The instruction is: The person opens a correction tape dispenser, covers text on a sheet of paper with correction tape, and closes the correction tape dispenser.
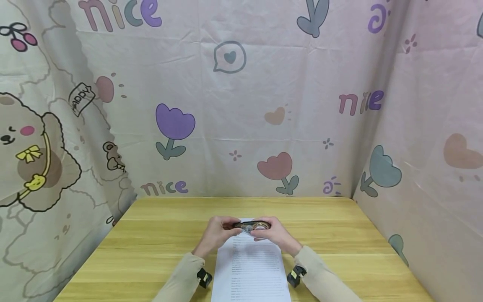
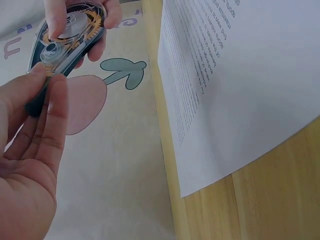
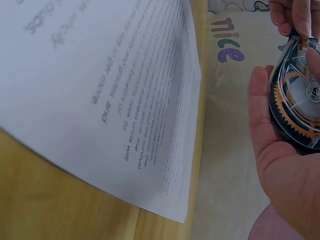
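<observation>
A correction tape dispenser (image 1: 250,226) with a clear window and orange gear wheels is held above the far end of a printed sheet of paper (image 1: 256,268). My left hand (image 1: 216,234) pinches its narrow dark end between thumb and fingers, as the left wrist view shows on the dispenser (image 2: 60,54). Round the wide geared end my right hand (image 1: 278,233) grips, thumb on the clear side and fingers behind. In the right wrist view the dispenser (image 3: 295,107) is partly cut off by the frame edge. Its very tip is covered by the left fingers.
The sheet lies lengthwise on a wooden table (image 1: 151,247), between both forearms. Small black devices (image 1: 204,277) sit on the wrists. A patterned cloth (image 1: 226,126) hangs behind the table and along both sides.
</observation>
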`<action>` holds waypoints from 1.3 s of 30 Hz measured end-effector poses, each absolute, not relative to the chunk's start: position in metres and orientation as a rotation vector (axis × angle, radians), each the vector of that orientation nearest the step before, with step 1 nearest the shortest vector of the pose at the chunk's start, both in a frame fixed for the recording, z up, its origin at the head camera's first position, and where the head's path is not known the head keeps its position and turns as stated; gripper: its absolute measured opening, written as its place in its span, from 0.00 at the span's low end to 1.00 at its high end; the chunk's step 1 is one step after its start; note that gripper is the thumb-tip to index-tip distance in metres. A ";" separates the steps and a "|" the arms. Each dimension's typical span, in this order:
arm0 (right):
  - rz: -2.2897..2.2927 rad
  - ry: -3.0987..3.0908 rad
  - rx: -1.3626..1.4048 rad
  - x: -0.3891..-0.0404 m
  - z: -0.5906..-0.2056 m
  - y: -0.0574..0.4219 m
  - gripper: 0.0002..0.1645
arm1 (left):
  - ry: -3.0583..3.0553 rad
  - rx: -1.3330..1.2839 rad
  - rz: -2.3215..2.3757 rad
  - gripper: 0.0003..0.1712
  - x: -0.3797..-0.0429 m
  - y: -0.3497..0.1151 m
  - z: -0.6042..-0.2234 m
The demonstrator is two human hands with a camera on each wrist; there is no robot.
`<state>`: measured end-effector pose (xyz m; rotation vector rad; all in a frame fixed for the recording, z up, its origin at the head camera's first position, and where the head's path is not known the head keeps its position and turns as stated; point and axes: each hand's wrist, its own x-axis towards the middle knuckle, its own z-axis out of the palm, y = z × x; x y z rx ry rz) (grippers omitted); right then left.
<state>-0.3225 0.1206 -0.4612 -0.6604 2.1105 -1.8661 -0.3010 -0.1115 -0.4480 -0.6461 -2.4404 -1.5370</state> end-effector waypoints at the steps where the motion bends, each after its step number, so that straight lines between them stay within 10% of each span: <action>1: -1.862 2.112 -0.664 -0.323 -0.461 0.121 0.26 | -2.440 -0.652 -1.544 0.14 -0.301 -0.111 -0.448; 39: -1.787 2.248 -0.711 -0.320 -0.465 0.115 0.31 | -2.508 -0.695 -1.690 0.12 -0.302 -0.112 -0.452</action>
